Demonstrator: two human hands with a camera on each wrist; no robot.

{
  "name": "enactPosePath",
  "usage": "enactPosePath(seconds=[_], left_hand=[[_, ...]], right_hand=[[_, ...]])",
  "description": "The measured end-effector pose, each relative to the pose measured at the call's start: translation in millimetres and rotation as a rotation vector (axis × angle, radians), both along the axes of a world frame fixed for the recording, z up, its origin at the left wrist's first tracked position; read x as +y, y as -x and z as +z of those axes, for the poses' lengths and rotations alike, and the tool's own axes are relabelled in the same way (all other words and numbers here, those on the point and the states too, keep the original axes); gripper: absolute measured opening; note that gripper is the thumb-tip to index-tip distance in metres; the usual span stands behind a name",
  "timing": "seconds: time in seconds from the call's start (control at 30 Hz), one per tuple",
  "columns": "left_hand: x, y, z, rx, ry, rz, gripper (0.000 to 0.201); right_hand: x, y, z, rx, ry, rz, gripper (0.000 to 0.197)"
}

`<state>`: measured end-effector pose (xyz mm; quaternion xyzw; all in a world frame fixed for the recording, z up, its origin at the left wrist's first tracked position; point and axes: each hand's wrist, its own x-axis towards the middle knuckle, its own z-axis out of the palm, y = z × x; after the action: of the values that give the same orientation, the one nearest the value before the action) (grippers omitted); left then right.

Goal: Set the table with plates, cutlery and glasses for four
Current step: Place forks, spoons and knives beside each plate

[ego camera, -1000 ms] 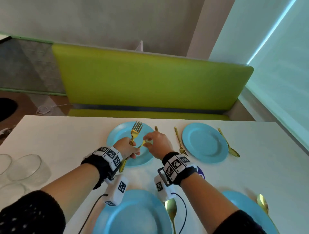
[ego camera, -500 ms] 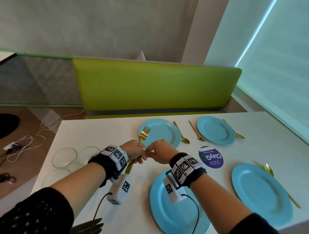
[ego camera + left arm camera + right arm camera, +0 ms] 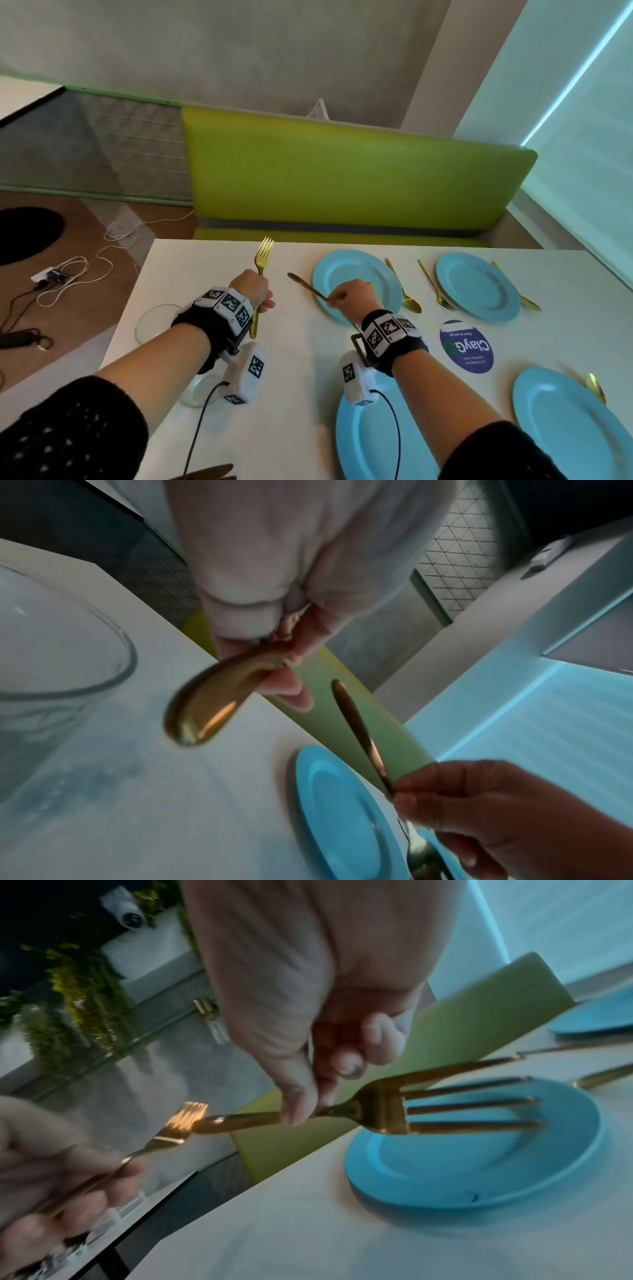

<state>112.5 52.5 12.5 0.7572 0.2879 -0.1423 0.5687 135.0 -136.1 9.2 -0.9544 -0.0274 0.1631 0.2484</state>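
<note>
My left hand grips a gold fork upright, tines up, over the white table left of the far-left blue plate. A rounded gold end sticks out below that fist. My right hand pinches a second gold fork at its neck. Its tines lie over that plate's near edge, and its handle points up-left towards the left hand. The two hands are apart. Three more blue plates lie at far right, near left and near right.
A gold spoon and fork lie between the far plates. Another gold piece lies right of them, and a spoon lies by the near-right plate. Clear glasses stand at the table's left. A purple round sticker and a green bench are also in view.
The hands were together over the cutlery. Now they have parted: the right hand has drawn one fork away, and the left hand has moved left with the other.
</note>
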Motion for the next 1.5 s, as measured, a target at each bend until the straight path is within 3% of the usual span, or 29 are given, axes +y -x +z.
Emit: enactPosePath(seconds=[0.17,0.3,0.43,0.53,0.8,1.03,1.5], left_hand=[[19,-26,-3,-0.046,0.079,0.036,0.014],[26,-45,-10,-0.072,0.105,0.037,0.013],[30,-57,-21,-0.084,0.134,0.046,0.012],[31,-63,-25,-0.093,0.147,0.043,0.012],[25,-76,-30,-0.090,0.155,0.049,0.011],[21,-74,-35,-0.086,0.144,0.046,0.010],[12,-68,-37,-0.066,0.121,0.050,0.012]], right_hand=[[24,-37,-27,0.145,-0.084,-0.206,0.024],[45,-59,-47,0.253,-0.081,-0.272,0.034],[64,-71,-64,0.221,0.135,-0.208,0.032],[70,-78,-79,0.244,0.186,-0.199,0.020],[69,-90,-97,0.223,0.075,-0.293,0.013],[69,-96,-99,0.122,0.061,-0.358,0.024],[51,-95,-101,0.150,-0.031,-0.413,0.035]])
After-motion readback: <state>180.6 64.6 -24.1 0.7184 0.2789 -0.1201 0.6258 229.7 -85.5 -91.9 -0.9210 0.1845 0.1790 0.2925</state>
